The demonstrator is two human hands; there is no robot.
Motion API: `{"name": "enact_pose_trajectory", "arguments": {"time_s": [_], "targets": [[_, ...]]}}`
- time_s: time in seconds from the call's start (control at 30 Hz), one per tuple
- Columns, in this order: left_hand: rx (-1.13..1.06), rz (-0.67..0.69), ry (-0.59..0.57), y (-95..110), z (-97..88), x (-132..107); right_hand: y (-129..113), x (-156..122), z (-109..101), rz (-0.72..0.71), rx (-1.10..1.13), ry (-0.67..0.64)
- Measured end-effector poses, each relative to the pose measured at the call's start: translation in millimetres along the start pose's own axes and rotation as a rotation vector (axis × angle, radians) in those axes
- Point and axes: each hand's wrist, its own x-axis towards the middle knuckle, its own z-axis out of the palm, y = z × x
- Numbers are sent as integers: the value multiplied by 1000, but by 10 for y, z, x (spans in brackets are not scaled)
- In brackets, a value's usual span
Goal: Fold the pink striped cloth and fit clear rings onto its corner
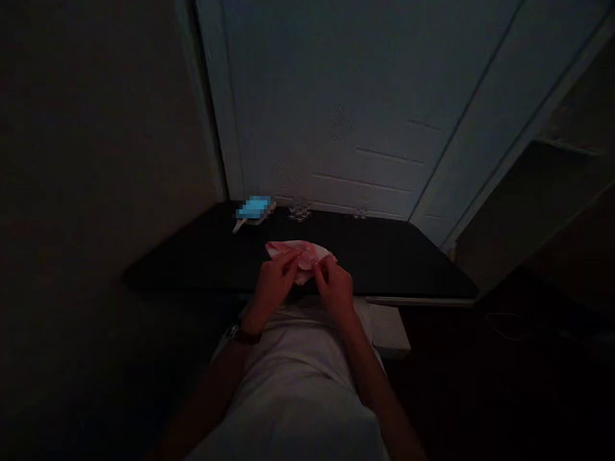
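The scene is very dim. A pink folded sheet of paper lies on a black table near its front edge. My left hand pinches the sheet's left part with thumb and fingers pressed together. My right hand is closed on its right edge, fingers curled over the fold. Both hands are close together and touch the paper. A watch sits on my left wrist.
A blue pixelated block with a pale stick lies at the table's back left. Small clear glass items stand along the back edge by a pale panelled wall. A white sheet lies below the table's front edge.
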Motion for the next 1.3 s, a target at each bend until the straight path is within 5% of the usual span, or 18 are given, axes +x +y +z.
{"name": "enact_pose_trajectory", "arguments": {"time_s": [1.3], "targets": [[-18,-43,18,59,-14,-8,-52,14,-29,46,-18,-24]]}}
